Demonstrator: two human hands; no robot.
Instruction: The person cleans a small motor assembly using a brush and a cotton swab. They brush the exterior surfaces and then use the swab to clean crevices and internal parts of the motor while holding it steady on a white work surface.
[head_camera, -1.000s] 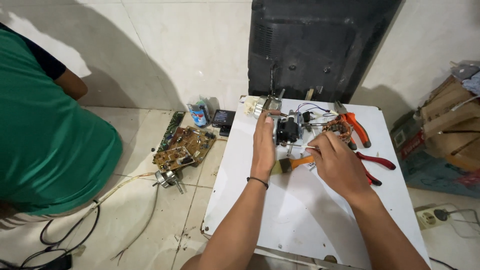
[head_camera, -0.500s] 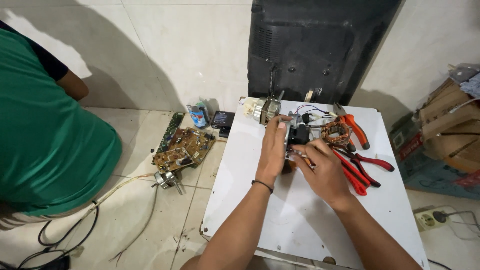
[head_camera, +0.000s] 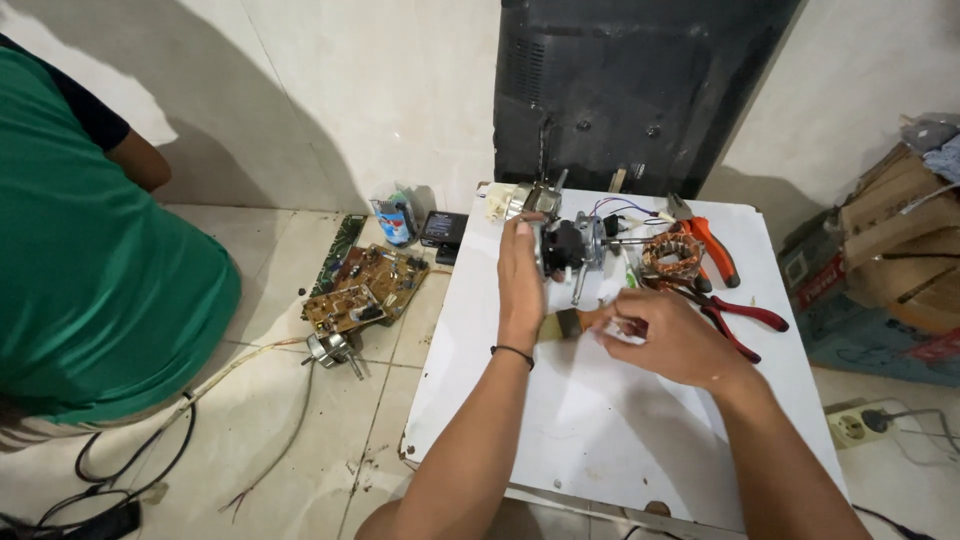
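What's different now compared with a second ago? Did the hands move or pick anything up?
The left hand stayed against the black motor part on the white board. The right hand pulled back toward the person, gripping a wooden-handled brush. The red-handled pliers, copper coil and floor circuit boards stayed put.

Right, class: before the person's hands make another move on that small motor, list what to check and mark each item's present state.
1. Left hand steadies the black small motor on the white table: ok.
2. Right hand grips the wooden-handled brush: ok.
3. Brush bristles touching the motor: cannot tell.
4. Red-handled pliers lie apart from the hands: ok.
5. Copper-wound stator ring lies beside the motor, untouched: ok.
6. Loose wires clear of the hands: ok.
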